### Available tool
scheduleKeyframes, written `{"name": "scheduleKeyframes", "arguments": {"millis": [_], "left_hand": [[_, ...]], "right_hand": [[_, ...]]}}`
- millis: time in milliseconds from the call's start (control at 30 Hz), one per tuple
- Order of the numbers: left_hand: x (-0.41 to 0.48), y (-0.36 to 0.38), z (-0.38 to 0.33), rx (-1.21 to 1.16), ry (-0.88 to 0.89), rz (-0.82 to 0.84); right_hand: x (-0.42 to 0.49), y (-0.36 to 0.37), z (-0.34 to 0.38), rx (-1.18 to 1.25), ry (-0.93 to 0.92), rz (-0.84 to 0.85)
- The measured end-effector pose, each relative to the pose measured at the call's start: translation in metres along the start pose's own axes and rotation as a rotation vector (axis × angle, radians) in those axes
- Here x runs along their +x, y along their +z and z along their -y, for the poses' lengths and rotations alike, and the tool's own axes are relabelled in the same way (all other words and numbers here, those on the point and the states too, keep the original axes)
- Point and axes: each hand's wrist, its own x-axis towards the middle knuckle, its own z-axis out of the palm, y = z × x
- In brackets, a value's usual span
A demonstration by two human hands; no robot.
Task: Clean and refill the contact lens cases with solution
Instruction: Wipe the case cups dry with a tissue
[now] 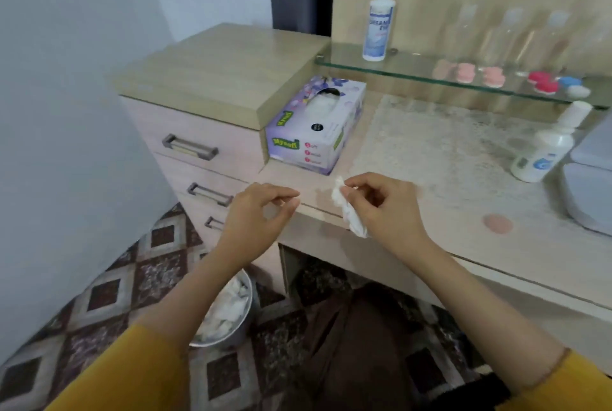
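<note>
I see the right hand (387, 208) gripping a tissue (351, 217) over the desk (463, 245). The left hand (261, 212) pinches a tiny pale thing (284, 202), maybe a lid.

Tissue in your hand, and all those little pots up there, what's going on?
The right hand pinches a crumpled tissue. The left hand has its fingertips pinched together, on what is too blurry to tell. The little lens cases sit on the glass shelf with a solution bottle. A pink round thing lies on the counter.
</note>
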Motion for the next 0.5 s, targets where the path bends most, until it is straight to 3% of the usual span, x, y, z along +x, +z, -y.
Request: {"name": "scheduleKeyframes", "arguments": {"millis": [267,500], "left_hand": [[-0.092,-0.055,0.094,0.159,-0.463,0.052],[-0.146,-0.059,0.154,0.132,-0.674,0.123]], "right_hand": [[-0.02,0.145,0.0,-0.073,-0.103,0.421],[-0.024,0.246,-0.058,-0.255,0.051,0.575]]}}
